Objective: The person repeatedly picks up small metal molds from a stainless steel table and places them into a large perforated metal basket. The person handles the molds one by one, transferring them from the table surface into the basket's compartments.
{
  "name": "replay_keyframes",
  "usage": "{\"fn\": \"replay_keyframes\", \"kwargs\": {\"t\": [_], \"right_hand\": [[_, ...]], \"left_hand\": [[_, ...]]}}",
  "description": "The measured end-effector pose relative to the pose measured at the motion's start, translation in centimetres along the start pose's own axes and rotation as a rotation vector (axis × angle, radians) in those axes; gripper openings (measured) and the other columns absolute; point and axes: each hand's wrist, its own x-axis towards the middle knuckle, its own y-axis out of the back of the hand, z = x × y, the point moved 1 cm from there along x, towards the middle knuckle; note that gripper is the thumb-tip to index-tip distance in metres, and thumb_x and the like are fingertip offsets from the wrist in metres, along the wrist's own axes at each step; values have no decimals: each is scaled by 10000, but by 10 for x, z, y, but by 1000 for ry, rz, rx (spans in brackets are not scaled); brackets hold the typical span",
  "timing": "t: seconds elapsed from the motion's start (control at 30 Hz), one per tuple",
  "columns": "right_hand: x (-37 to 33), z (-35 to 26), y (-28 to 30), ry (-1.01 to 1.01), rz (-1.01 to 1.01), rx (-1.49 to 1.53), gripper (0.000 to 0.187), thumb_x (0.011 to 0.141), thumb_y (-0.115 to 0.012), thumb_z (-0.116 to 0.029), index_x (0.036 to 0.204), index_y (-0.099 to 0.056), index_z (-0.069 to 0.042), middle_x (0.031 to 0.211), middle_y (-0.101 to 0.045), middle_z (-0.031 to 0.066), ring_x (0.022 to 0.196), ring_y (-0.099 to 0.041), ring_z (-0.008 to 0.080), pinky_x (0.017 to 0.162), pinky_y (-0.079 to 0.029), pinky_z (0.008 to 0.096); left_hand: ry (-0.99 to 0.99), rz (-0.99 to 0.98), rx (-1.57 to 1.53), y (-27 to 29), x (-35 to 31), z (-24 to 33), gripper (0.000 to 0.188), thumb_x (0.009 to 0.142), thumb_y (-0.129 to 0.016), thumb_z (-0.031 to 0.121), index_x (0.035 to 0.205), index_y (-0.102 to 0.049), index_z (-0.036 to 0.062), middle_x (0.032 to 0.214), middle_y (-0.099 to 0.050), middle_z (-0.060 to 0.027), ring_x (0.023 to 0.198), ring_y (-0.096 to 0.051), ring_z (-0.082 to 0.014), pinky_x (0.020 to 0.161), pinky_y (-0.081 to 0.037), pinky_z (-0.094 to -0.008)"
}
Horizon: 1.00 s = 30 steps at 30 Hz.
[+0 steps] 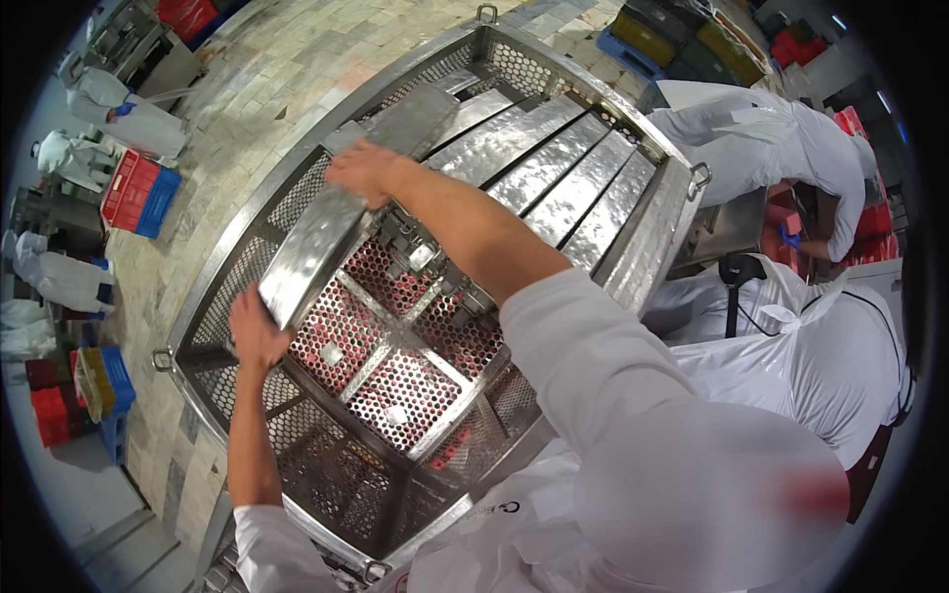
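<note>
My left hand (259, 331) grips the near end of a long, shiny metal box-like bar (314, 247). At the bar's far end is my right hand (364, 173), slightly blurred, its fingers over the metal. The bar lies slantwise along the left side of a large perforated metal basket (222, 306). Beyond my right hand lies a duller flat metal piece (420, 117). Several similar metal bars (539, 153) sit side by side in the far right half. Below my arms, a perforated floor (410, 381) with crossing metal strips shows red through its holes.
Handles (698, 176) stick out at the basket's corners. Close on the right a person in a white apron (811, 366) stands; another person (781, 148) bends over beyond. A blurred white rounded shape (692, 494) covers the lower right. Stacked crates (138, 193) stand on the tiled floor.
</note>
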Motion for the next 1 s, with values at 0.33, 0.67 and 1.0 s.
{"fn": "replay_keyframes", "kwargs": {"t": [0.33, 0.67, 1.0], "right_hand": [[-223, -100, -42, -398, 107, 434, 778, 761, -633, -26, 1502, -398, -52, 1440, -439, 265, 1391, -407, 418, 1184, -284, 557], [-579, -388, -14, -1219, 0, 601, 703, 817, -744, -158, 1452, -454, -78, 1365, -519, 180, 1252, -519, 348, 1104, -387, 470], [-693, -756, -38, -2416, 572, 472, 537, 856, -681, -178, 1358, -533, -61, 1248, -603, 177, 1194, -556, 363, 1021, -441, 447]], "left_hand": [[-165, -398, 221, -108, 240, 142, 1022, 516, -869, 349, 1373, -423, 15, 1371, -502, -235, 1296, -502, -429, 1036, -464, -531], [-333, -478, 27, -225, 338, 315, 916, 952, -427, 706, 1532, -375, -1, 1551, -402, -258, 1492, -305, -368, 1227, -226, -484], [-931, 105, -890, -36, -116, 498, 286, 1048, -527, 221, 1009, -643, -39, 985, -663, -169, 930, -642, -295, 870, -535, -417]]}}
